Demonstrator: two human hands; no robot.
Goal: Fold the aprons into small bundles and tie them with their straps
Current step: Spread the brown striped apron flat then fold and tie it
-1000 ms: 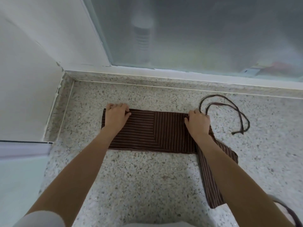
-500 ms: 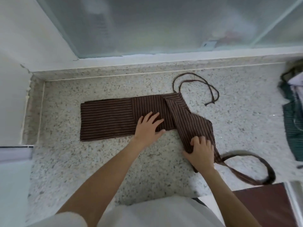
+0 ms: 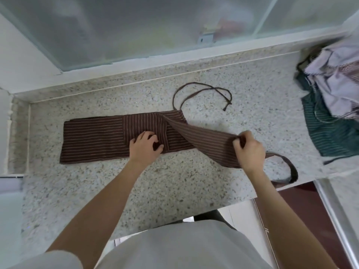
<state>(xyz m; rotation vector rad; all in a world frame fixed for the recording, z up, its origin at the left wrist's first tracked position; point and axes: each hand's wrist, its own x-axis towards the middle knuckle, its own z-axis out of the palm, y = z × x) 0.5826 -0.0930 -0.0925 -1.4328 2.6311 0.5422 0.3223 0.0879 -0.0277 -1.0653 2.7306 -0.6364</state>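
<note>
The brown striped apron point(image 3: 108, 138) lies on the speckled bench point(image 3: 174, 191) as a long flat strip running left to right, with its right-hand flap point(image 3: 206, 140) lifted off the surface. The left hand point(image 3: 144, 147) rests on the middle of the strip, fingers loosely bent and pressing down; it grips nothing. The right hand point(image 3: 249, 150) is curled round the end of the flap, pinching the cloth between thumb and fingers and holding it raised to the right.

The step in hand looks like folding this flap over onto the strip, to make the band shorter before rolling or bundling. To do it well, the left hand should stay planted just beside the crease line so the layers underneath do not slide. The right hand should carry the flap over with light tension, keeping its long edges in line with the near and far edges of the strip, then lay it down and smooth it flat from the crease outward.

2 straps need watching. The thin strap point(image 3: 204, 94) loops on the bench just beyond the strip's right end, and the wide strap point(image 3: 287, 167) curls near the right hand toward the bench edge. Both should stay outside the fold, free for tying. A heap of other aprons point(image 3: 334, 105) waits at the far right.
</note>
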